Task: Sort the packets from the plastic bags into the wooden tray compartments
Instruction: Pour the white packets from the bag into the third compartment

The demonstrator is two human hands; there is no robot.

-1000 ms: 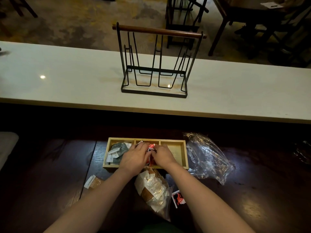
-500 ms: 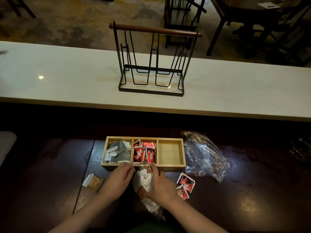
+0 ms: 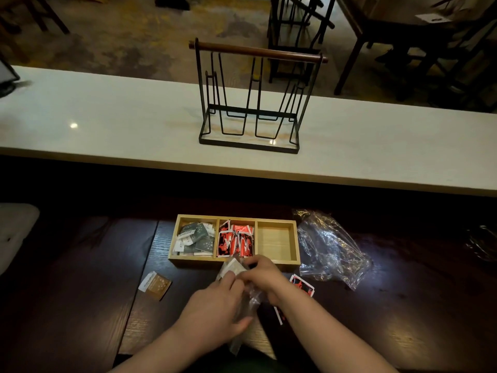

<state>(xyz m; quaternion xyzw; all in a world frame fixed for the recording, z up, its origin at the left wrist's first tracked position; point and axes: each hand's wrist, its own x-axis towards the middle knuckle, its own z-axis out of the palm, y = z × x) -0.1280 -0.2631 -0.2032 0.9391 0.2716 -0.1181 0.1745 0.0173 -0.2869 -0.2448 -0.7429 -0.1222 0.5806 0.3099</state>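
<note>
Hands both on the clear plastic bag of pale packets (image 3: 243, 294), just in front of the light wooden three-compartment tray (image 3: 235, 262) on the dark wooden desk (image 3: 80, 278). Our left hand (image 3: 215, 309) grips the bag; right hand (image 3: 262, 274) fingers pinch its top. Green packets (image 3: 195, 238) fill the left slot, red packets (image 3: 236, 240) the middle, right slot empty. Next, we judge: pull pale packets out, drop right.

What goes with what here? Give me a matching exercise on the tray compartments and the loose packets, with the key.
Things:
1. left compartment
2. middle compartment
3. right compartment
4. brown packet

States:
A. holds nothing
B. lies on the dark table, left of the hands
C. holds red packets
D. holds grey-green packets

Pairs: 1-D, 2-C, 3-A, 4-B
</note>
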